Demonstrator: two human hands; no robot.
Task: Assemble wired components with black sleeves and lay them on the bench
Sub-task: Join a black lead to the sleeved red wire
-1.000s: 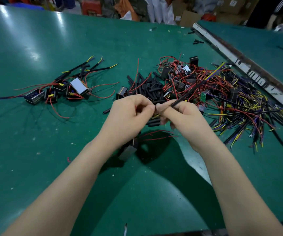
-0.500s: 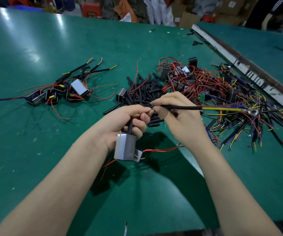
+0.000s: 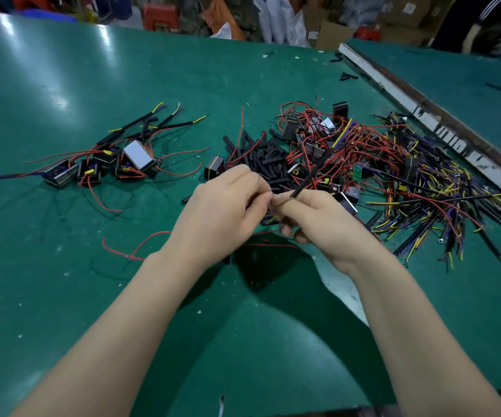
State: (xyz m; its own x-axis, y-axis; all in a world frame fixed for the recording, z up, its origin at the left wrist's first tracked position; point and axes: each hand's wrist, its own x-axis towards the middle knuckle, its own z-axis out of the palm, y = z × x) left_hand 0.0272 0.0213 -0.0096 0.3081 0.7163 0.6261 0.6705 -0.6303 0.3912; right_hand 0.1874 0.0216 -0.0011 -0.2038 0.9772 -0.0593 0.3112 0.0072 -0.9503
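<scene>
Half a second back the boxy component hung in plain view under my left hand (image 3: 228, 206); now it's tucked beneath both hands and I can't see it, so I reckon I'm on the threading step. Both hands are pinched together just in front of the loose black sleeves (image 3: 268, 159). My right hand (image 3: 318, 218) grips a long sleeved wire (image 3: 312, 173) slanting up over that pile. The left hand is curled tight, on what I can't tell. Finished units (image 3: 104, 164) lie well left of the pile on the green surface (image 3: 62, 281).
</scene>
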